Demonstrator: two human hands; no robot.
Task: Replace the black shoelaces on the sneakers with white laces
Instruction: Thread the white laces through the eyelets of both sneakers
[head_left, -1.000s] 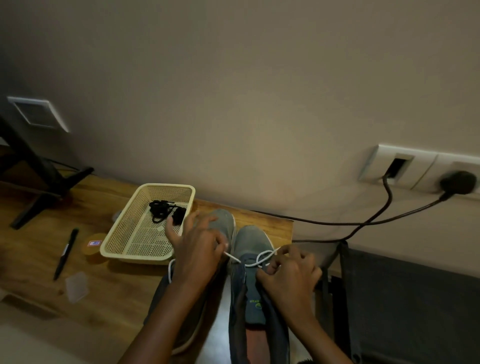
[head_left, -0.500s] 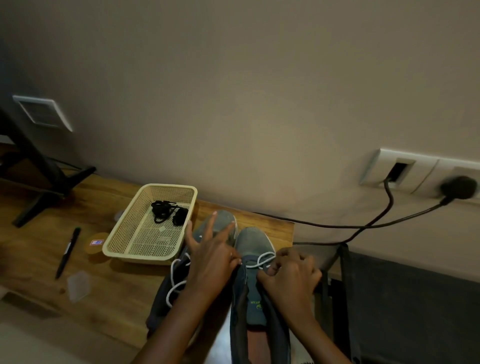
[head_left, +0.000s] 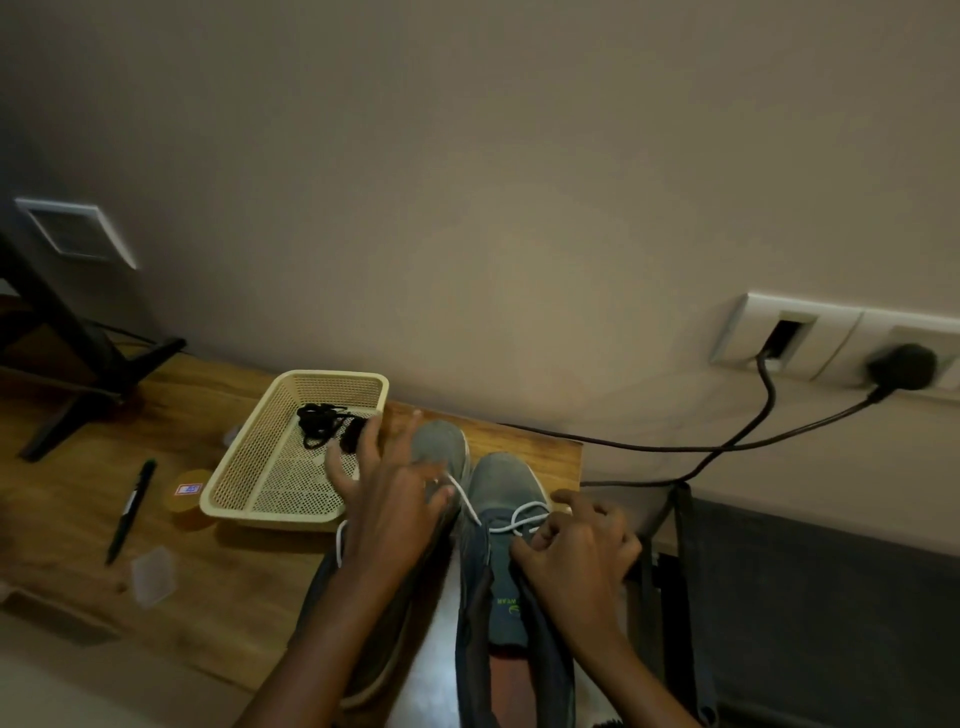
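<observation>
- Progress, done: the black laces (head_left: 322, 423) are out of both shoes and lie in a tangle in the far corner of the basket (head_left: 270, 514), on the desk (head_left: 223, 587) just beside the sneakers.
- Progress, under way: we judge the relacing to be at an early stage. The white lace (head_left: 467, 504) crosses only the lowest eyelets of the right sneaker (head_left: 504, 483), forming a small loop near the toe. The eyelets nearer the tongue appear bare.
- Progress, left: the rest of the right sneaker remains to be threaded. On the left sneaker (head_left: 441, 447) we see only a short white strand at its outer side. Whether that strand is threaded through it, we cannot tell.
- Left grip: the left hand (head_left: 387, 512) pinches one end of the white lace between thumb and forefinger and draws it taut, up and away from the right sneaker. Its other fingers are spread wide and touch nothing.
- Right grip: the right hand (head_left: 576, 553) lies over the eyelets of the right sneaker, its fingers curled tight around the loop of lace there and the forefinger partly extended.
- Position: both sneakers stand side by side on the desk, toes toward the wall.
</observation>
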